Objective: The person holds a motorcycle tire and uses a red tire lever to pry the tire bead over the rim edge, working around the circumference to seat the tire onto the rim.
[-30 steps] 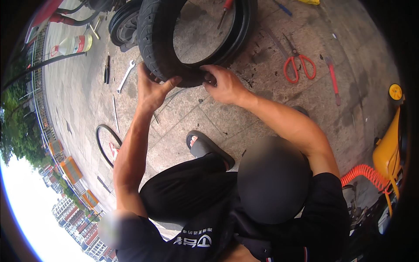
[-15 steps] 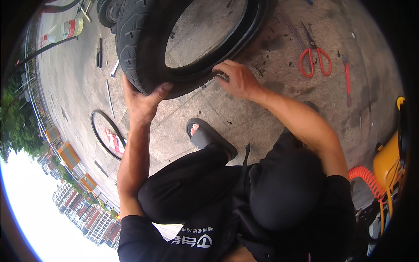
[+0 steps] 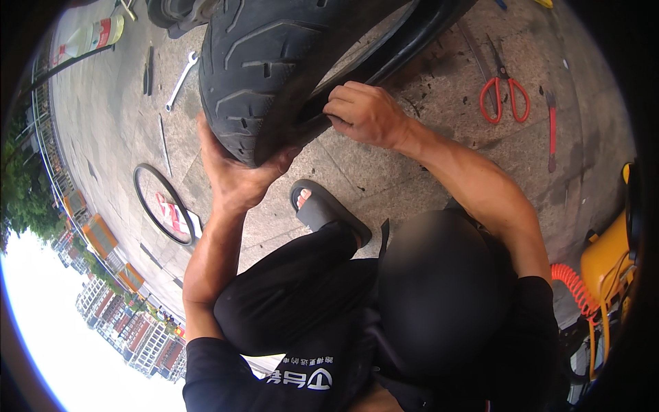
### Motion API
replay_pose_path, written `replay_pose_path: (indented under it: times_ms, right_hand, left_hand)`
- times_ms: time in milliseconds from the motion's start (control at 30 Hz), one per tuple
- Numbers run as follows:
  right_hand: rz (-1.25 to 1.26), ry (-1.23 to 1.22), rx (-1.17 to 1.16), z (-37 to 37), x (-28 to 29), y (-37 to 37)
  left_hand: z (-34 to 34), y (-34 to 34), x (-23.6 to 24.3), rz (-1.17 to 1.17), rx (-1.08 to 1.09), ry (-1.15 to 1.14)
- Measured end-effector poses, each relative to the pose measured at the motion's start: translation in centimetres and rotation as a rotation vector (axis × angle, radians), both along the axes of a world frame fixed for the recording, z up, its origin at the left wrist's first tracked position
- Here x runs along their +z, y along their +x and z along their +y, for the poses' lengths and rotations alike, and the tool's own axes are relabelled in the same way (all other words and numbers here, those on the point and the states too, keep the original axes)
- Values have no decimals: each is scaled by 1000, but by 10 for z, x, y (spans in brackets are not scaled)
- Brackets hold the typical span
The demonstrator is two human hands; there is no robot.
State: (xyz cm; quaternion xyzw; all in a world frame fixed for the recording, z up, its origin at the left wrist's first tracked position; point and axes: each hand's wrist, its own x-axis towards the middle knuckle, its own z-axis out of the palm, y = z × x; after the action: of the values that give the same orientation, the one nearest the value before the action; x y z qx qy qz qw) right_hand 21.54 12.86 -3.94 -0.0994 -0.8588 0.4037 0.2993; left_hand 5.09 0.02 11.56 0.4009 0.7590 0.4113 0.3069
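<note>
A black treaded tyre [image 3: 254,69] is tipped toward me at the top middle, its inner rim showing on the right. My left hand [image 3: 237,172] is wrapped round the tyre's lower left part, thumb at the near edge. My right hand [image 3: 364,115] is closed, its curled fingers at the tyre's inner edge; I cannot make out exactly what they pinch. Red-handled scissors [image 3: 490,97] lie right of it on the paving, with a red-handled tool [image 3: 552,137] farther right. A silver spanner [image 3: 182,79] lies left of the tyre. My sandalled foot [image 3: 314,209] is below the hands.
A black wheel [image 3: 175,14] is at the top left, with a plastic bottle [image 3: 96,38]. A black hoop [image 3: 141,204] lies left with red-and-white material. A yellow tank [image 3: 604,261] and orange coiled hose [image 3: 573,288] are at the right. Railing, trees and buildings show beyond.
The tyre has tilted toward me, showing more tread, and appears larger. My left hand has moved down with it. My right hand has shifted slightly right, staying at the inner edge.
</note>
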Motion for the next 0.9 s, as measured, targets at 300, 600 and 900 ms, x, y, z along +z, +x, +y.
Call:
replay_pose_path:
  times_ms: [300,600,900]
  right_hand:
    - [-230,-219,-124,14,-5,-4]
    - [-84,-431,30,7,14,17]
    - [-501,26,-1070,100,-66,218]
  left_hand:
    - [-1,-1,-2,112,-81,19]
    - [-8,1,-4,1,-1,-18]
    - [-8,0,-7,63,6,88]
